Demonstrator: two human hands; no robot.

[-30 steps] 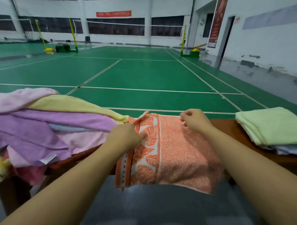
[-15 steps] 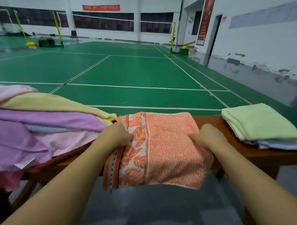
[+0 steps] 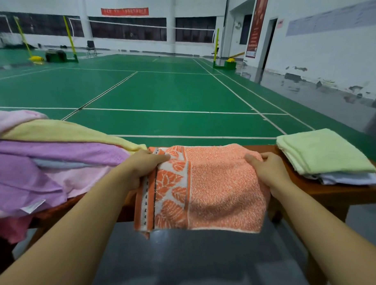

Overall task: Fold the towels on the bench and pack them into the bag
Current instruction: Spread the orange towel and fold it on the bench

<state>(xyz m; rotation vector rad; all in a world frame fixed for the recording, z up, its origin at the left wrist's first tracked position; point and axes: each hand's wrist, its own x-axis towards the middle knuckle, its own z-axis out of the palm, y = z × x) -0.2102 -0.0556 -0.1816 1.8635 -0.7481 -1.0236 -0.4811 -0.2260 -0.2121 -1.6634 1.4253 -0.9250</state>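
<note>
An orange towel (image 3: 219,190) with a white leaf-patterned border lies folded over the wooden bench (image 3: 334,190), its lower half hanging off the near edge. My left hand (image 3: 141,166) grips its left bordered edge, thumb on top. At the towel's right edge, my right hand (image 3: 267,170) holds the cloth with its fingers curled round it. A heap of unfolded towels (image 3: 43,165) in purple, pink, yellow and pale blue fills the bench's left end. Folded towels (image 3: 323,153), light green on top of a white one, sit stacked at the right end. No bag is in view.
Grey floor (image 3: 178,259) lies below the bench on my side. Beyond it stretches a green badminton court (image 3: 163,92) with white lines, net posts and a far wall. A grey walkway (image 3: 312,93) runs along the white wall at the right.
Both hands have slid from the towel's far corners toward me and now hold its side edges. The towel lies doubled and flatter over the bench edge.
</note>
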